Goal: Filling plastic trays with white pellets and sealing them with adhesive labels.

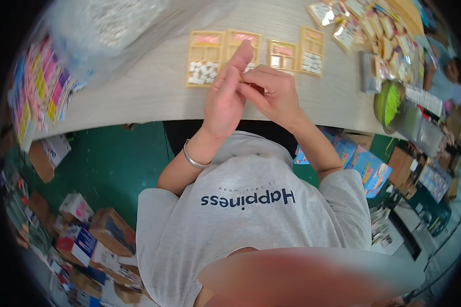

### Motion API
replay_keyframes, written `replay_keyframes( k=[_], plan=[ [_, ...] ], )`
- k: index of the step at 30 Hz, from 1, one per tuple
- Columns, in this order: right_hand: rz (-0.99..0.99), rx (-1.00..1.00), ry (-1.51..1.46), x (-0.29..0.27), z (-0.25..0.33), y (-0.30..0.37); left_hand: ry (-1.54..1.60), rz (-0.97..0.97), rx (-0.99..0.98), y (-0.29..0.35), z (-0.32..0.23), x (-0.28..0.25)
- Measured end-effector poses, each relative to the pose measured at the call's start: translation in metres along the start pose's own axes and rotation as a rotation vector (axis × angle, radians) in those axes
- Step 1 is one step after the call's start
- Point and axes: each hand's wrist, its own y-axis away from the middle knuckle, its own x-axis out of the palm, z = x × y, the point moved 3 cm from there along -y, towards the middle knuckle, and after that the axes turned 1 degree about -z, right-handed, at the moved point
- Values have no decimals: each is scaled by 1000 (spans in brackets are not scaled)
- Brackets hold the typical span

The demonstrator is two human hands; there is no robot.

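Note:
My left hand (226, 100) is raised over the near edge of the table, fingers stretched out, with a silver bracelet (193, 156) on its wrist. Against it, my right hand (275, 93) closes in a pinch at the left fingers; whatever lies between its fingertips is too small or hidden to make out. Just beyond the hands lie several shallow yellow compartment trays. The leftmost tray (188, 59) and the rightmost tray (322, 51) hold small white pieces and a pink strip. My hands partly cover the second tray (258, 43); a smaller tray (270, 53) sits right of it.
A large clear plastic bag (79, 48) containing white pieces covers the table's far left, beside colourful printed packets (43, 84). Wrapped trays (379, 28) are heaped at the far right, near a bowl (379, 105) of bright green material. Cartons (112, 230) stand on the floor. Another person (445, 77) is at right.

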Motion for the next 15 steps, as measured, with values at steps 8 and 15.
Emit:
replay_keyframes(
  k=[8, 15],
  plan=[
    [-882, 261, 909, -303, -145, 122, -2124, 286, 587, -59, -34, -33],
    [-688, 1043, 1561, -386, -216, 176, -2246, 84, 441, -57, 8, -45]
  ],
)
